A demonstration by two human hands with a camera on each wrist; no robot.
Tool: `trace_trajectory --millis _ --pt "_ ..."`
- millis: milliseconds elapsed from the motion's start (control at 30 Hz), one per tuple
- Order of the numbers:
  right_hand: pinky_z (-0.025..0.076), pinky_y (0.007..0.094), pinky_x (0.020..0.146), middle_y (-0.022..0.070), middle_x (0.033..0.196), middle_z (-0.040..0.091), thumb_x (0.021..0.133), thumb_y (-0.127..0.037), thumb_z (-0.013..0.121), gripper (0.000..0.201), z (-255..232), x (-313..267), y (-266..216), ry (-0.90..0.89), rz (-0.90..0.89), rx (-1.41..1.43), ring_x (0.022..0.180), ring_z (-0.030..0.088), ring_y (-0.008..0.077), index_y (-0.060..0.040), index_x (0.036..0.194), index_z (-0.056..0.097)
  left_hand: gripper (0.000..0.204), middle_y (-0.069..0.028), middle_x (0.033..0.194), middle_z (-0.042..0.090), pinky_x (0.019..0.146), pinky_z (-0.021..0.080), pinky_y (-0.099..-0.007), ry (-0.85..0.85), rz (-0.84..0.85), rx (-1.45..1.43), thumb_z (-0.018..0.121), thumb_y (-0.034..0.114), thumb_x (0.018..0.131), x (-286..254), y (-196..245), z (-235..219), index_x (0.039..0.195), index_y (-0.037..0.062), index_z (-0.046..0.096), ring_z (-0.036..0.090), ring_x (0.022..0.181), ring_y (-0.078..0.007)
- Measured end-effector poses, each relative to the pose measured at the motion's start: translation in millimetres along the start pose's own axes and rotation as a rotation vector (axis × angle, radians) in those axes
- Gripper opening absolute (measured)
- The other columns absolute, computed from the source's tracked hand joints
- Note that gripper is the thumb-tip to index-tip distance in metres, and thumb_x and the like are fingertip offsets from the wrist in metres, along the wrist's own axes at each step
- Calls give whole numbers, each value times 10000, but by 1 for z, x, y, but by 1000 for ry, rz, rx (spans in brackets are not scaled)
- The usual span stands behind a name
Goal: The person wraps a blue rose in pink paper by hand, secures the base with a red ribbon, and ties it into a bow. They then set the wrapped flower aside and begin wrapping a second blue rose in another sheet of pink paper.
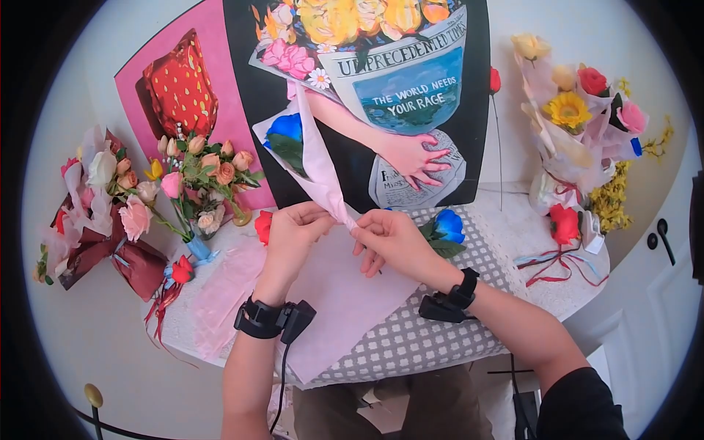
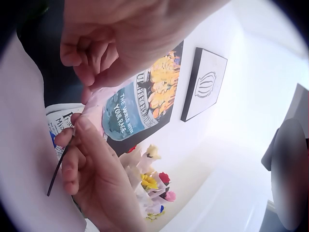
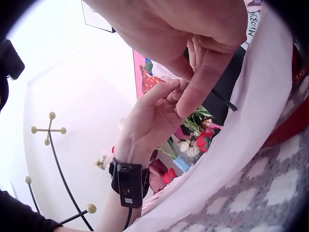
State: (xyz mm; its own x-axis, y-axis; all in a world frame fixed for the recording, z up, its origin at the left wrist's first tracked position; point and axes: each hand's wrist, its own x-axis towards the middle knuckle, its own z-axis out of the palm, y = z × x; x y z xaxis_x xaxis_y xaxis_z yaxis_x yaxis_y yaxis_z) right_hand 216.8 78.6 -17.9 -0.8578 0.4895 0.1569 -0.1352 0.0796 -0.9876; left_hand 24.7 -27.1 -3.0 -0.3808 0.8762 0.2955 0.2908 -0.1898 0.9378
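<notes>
Two bare hands meet above a table, working at the gathered lower end of a pale pink paper wrap (image 1: 328, 192). Inside the wrap sits a blue rose (image 1: 284, 130) with green leaves, its bloom showing at the open top, which leans up and to the left in the head view. The left hand (image 1: 293, 235) pinches the narrow gathered part between thumb and fingertips. The right hand (image 1: 400, 238) pinches the same gather just below, its remaining fingers loosely bent. A dark stem (image 2: 57, 169) sticks out past the right hand; it seems to belong to the wrapped rose, though the fingers hide where it enters the paper.

Beneath the hands, a flat sheet of pink paper (image 1: 345, 293) lies over a gray-and-white checked cloth (image 1: 433, 323). A second blue rose (image 1: 449, 226) lies on the cloth, just beyond the right hand. More pink paper (image 1: 224, 297) is spread to the left, near a red rose (image 1: 182, 270) with trailing ribbons.

Wrapped bouquets stand at both sides, one with a yellow sunflower (image 1: 567, 110) on the right. Behind the hands rises a large black poster (image 1: 469, 110) of painted flowers.
</notes>
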Motion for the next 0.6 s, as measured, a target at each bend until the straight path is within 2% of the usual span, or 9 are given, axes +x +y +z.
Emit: trace_trajectory --millis 233,433,600 --pt "576 272 512 91 828 687 1032 -205 601 238 -5 0 1 8 10 27 596 701 168 31 1064 603 294 -125 974 773 664 486 -246 -9 -69 -222 721 59 889 -2 3 4 1143 -83 678 692 777 -127" --pt "582 267 531 103 853 698 1018 -219 620 236 -11 -1 -10 -97 33 119 606 697 159 14 1052 612 277 -70 940 739 693 467 -236 -23 -138 -340 705 83 930 -3 7 6 1165 -61 687 634 771 -95" --pt "594 261 579 112 897 700 1015 -237 627 258 -14 -1 -14 -222 94 227 651 702 152 13 1079 630 281 -20 927 698 726 437 -232 -137 -85 -367 669 144 980 0 3 4 1183 -51 683 546 749 -67"
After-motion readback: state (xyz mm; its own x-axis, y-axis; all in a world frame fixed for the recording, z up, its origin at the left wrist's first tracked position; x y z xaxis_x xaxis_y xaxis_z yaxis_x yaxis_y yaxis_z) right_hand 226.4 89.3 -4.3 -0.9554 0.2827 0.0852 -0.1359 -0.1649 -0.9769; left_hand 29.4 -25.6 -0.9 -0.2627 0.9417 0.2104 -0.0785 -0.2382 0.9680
